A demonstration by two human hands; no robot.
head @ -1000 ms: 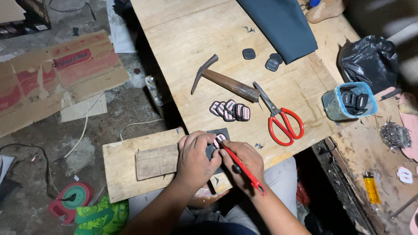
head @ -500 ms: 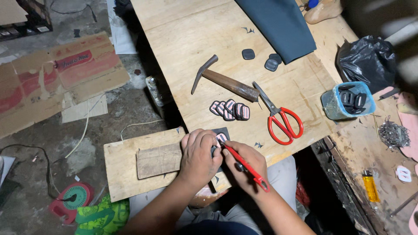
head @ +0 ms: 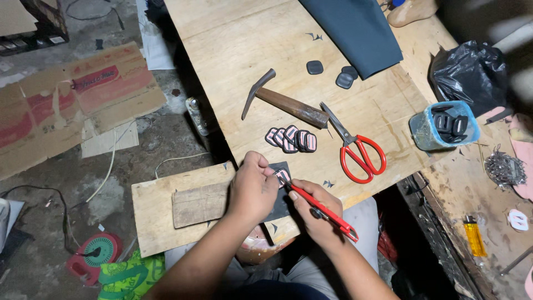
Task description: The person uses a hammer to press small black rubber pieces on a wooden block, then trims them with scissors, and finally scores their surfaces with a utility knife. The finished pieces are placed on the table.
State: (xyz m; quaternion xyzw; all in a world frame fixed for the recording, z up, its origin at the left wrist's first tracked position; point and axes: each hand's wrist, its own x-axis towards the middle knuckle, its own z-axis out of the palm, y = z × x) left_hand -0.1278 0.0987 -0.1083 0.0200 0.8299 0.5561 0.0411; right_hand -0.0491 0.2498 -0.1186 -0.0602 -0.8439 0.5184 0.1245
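My left hand presses a small pink-and-black patch onto a dark sheet at the near edge of the wooden table. In my right hand is a red-handled utility knife, its tip resting against the patch. A row of several similar pink-and-black patches lies just beyond my hands.
A hammer and red-handled scissors lie on the table past the patches. A blue tub of black pieces, a black bag and dark fabric are farther off. A wooden board with a block sits left.
Both hands stay on the patch. The knife has shifted only slightly against it.
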